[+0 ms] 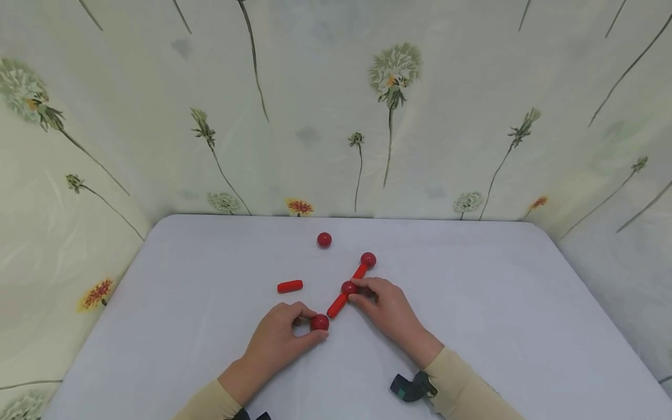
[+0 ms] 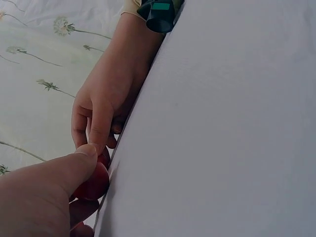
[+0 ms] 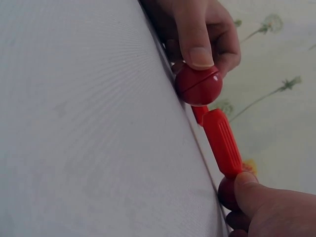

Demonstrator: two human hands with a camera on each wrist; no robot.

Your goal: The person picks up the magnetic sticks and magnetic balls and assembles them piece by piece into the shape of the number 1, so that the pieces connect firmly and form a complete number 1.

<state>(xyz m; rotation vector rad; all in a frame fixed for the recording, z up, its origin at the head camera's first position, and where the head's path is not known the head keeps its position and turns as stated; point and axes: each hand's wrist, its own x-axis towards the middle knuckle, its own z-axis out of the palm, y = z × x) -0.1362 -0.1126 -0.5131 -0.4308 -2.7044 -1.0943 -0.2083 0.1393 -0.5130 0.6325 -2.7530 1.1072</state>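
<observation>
My left hand (image 1: 275,341) pinches a red ball (image 1: 319,322) between thumb and fingers, low over the white table. In the right wrist view a slit runs across this ball (image 3: 200,89). Thumb and forefinger of my right hand (image 1: 391,309) grip a second red ball (image 1: 349,287), the middle one in a slanting row. A ridged red rod (image 3: 223,143) points from it toward the left hand's ball, its end close to that ball. On the other side, a further rod (image 1: 360,271) leads to a third ball (image 1: 368,259). Curled fingers partly hide both held balls.
A loose red rod (image 1: 290,286) lies left of the row, beyond my left hand. Farther back sits a single red ball (image 1: 324,240). The white table (image 1: 499,303) ends at a dandelion-patterned cloth (image 1: 315,169) behind it and at the sides.
</observation>
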